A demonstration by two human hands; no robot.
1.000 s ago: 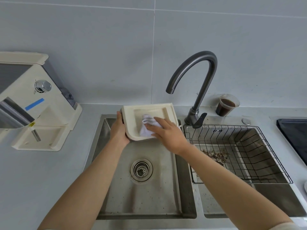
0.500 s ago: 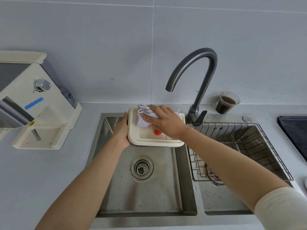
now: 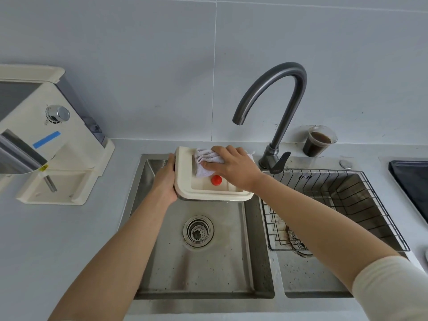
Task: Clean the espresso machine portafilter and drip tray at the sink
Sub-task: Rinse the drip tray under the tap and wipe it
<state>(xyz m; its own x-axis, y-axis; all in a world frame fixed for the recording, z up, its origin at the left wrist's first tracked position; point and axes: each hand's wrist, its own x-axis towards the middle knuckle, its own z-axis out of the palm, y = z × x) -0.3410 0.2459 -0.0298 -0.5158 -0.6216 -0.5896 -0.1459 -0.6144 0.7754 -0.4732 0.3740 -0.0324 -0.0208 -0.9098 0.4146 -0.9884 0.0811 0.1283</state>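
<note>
A cream drip tray (image 3: 185, 181) is held level over the back of the left sink basin (image 3: 203, 262). My left hand (image 3: 165, 181) grips its left edge. Inside the tray, my right hand (image 3: 234, 167) presses a crumpled white cloth (image 3: 206, 162) against the far left corner. A small red float (image 3: 216, 180) sits in the tray just in front of the cloth. The portafilter is not visible in this view.
The cream espresso machine (image 3: 46, 140) stands on the counter at left. A dark gooseneck faucet (image 3: 278, 107) rises behind the sinks. A wire rack (image 3: 335, 205) fills the right basin. A plastic cup of dark liquid (image 3: 318, 141) sits by the wall. A black hob (image 3: 412, 181) lies far right.
The tray went from tilted up on edge to lying level, showing the red float. My right hand moved the cloth to the tray's far left corner.
</note>
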